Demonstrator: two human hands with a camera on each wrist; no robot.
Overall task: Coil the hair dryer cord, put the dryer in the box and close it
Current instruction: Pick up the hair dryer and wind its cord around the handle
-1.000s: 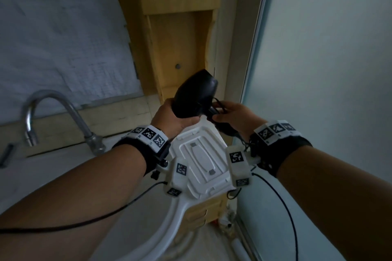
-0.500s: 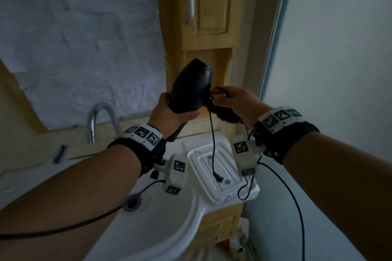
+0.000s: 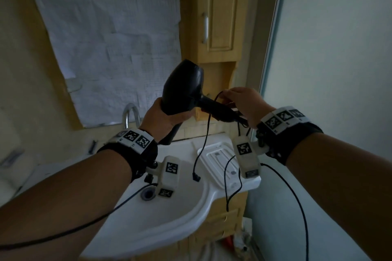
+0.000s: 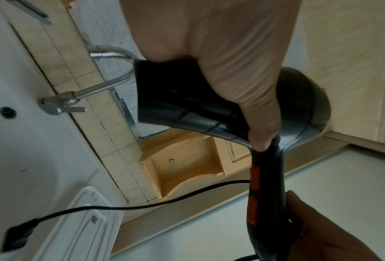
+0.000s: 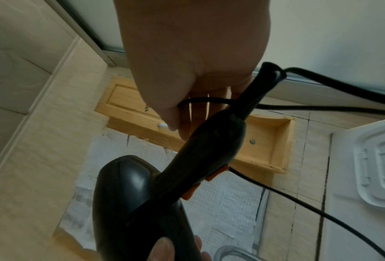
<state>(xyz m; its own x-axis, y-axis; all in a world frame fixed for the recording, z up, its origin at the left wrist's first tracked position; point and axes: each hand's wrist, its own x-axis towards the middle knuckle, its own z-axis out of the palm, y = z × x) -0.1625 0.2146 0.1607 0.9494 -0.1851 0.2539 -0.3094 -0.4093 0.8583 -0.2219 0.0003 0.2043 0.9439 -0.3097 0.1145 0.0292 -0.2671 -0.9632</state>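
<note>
My left hand [image 3: 164, 119] grips the black hair dryer [image 3: 184, 87] by its barrel and holds it up over the sink, nozzle pointing down. The handle [image 3: 218, 110] points right, toward my right hand [image 3: 241, 101]. That hand pinches a loop of the black cord [image 5: 206, 101] just above the handle's end [image 5: 216, 146]. The rest of the cord [image 3: 206, 133] hangs loose, and its plug [image 3: 196, 177] dangles above the basin. A white plastic box [image 3: 220, 159] with its lid shut lies on the sink's right ledge, below both hands.
A white sink [image 3: 169, 214] fills the lower middle, with a chrome faucet [image 3: 129, 114] at its back left. A wooden cabinet [image 3: 216, 17] with an open niche hangs behind the dryer. A frosted glass door [image 3: 328, 70] closes off the right side.
Both hands have lifted the dryer higher. The cord has dropped free of the handle, so the plug now dangles over the sink. My right hand has shifted up onto a cord loop.
</note>
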